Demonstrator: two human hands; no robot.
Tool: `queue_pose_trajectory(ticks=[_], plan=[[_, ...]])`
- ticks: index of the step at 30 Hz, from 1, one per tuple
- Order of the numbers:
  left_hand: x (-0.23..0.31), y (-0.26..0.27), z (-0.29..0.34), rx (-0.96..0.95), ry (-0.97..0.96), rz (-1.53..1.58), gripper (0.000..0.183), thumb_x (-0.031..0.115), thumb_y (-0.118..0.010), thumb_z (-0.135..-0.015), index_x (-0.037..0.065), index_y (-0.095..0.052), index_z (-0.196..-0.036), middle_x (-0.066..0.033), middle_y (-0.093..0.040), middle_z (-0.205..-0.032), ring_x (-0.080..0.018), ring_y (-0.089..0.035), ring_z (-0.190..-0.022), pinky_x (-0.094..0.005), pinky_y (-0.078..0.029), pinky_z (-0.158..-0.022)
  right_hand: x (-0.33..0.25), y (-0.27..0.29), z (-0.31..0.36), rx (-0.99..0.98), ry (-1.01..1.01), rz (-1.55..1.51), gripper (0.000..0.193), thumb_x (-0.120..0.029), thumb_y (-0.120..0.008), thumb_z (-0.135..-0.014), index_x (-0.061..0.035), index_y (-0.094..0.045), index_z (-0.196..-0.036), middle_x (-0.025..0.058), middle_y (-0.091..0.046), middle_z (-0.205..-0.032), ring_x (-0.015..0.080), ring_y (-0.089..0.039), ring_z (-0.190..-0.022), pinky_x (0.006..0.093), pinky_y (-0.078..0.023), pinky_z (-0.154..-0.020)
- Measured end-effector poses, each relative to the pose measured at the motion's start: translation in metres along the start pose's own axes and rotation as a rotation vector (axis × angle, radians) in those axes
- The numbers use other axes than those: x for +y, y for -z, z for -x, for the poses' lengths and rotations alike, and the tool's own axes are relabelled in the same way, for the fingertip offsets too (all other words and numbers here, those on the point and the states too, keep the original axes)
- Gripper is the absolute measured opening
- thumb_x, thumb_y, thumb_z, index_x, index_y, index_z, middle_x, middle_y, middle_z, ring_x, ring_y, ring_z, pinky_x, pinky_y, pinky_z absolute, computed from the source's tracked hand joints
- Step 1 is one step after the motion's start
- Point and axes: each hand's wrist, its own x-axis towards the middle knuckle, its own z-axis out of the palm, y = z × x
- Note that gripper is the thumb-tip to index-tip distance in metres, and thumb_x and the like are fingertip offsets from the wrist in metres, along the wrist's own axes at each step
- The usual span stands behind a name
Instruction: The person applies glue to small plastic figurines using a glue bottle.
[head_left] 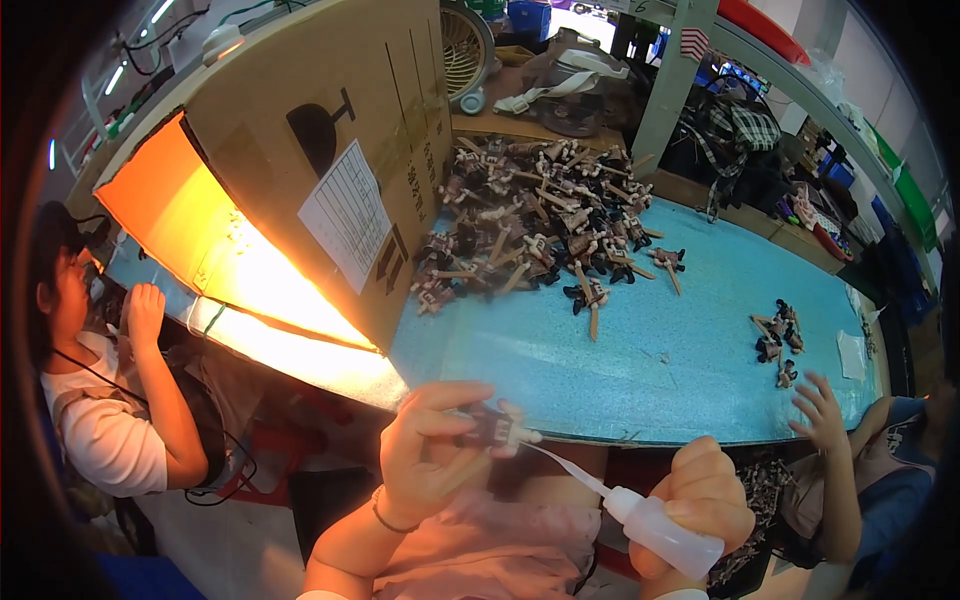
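Observation:
Between the fingers of my left hand is a small doll figure with a brownish-pink body and pale parts, held just off the table's front edge. My right hand is wrapped round a white squeeze bottle with a long thin nozzle. The nozzle slants up to the left, and its tip is at or very near the figure's pale end; I cannot tell whether they touch. Beyond my hands, a large heap of similar figures, many with flat wooden sticks, lies on the blue tabletop.
A big cardboard box, lit orange inside, stands at the left. Co-workers sit on both sides; one's hand is over the right table edge, near a small group of figures. A fan and bags are behind.

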Motion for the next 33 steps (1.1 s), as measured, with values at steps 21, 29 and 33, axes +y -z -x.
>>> queue_pose_trajectory(ticks=[21,29,33], plan=[[0.002,-0.003,0.009,0.078,0.212,0.384,0.035,0.0,-0.072,-0.073,0.005,-0.046,-0.096,-0.0243,-0.053,-0.115,-0.0219,-0.058,-0.093,-0.0325,-0.048,-0.082,-0.002,-0.01,-0.005,0.035,-0.062,0.061,0.048,-0.051,-0.067,-0.074,-0.0092,-0.047,-0.085,-0.002,-0.042,-0.064,0.0118,-0.038,-0.053,0.0269,-0.028,-0.049],[0.004,-0.001,0.006,0.047,0.186,0.319,0.035,-0.004,-0.07,-0.072,0.005,-0.046,-0.095,-0.024,-0.054,-0.114,-0.0216,-0.058,-0.093,-0.0324,-0.048,-0.082,0.0,-0.007,0.002,0.089,-0.091,0.052,0.049,-0.052,-0.067,-0.074,-0.0088,-0.047,-0.085,-0.002,-0.043,-0.064,0.0114,-0.038,-0.053,0.027,-0.027,-0.049],[0.003,-0.002,0.006,0.067,0.19,0.358,0.036,-0.005,-0.07,-0.071,0.005,-0.046,-0.095,-0.0233,-0.054,-0.113,-0.0222,-0.058,-0.095,-0.0323,-0.048,-0.083,0.004,-0.004,0.003,0.037,-0.036,0.08,0.049,-0.052,-0.068,-0.073,-0.0087,-0.047,-0.085,-0.002,-0.042,-0.064,0.0116,-0.037,-0.053,0.027,-0.027,-0.049]])
